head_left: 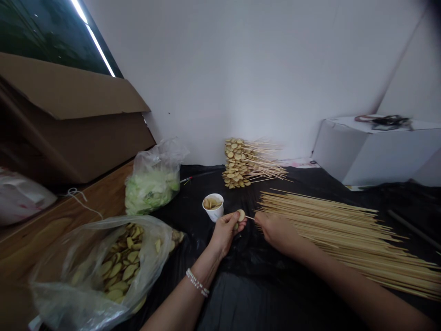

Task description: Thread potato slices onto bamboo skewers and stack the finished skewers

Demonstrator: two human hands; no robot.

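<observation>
My left hand (227,229) pinches a round pale potato slice (241,214) between thumb and fingers over the black sheet (241,276). My right hand (275,230) is closed round a thin bamboo skewer (250,217) whose tip touches the slice. Just left of my hands stands a white paper cup (213,207) with slices in it. A stack of finished skewers (246,163) loaded with slices lies against the wall behind.
A big heap of bare bamboo skewers (344,230) lies to the right. A clear bag of slices (117,269) and a bag of green leaves (153,184) sit at left. A cardboard box (76,124) stands behind them, a white box (372,149) at back right.
</observation>
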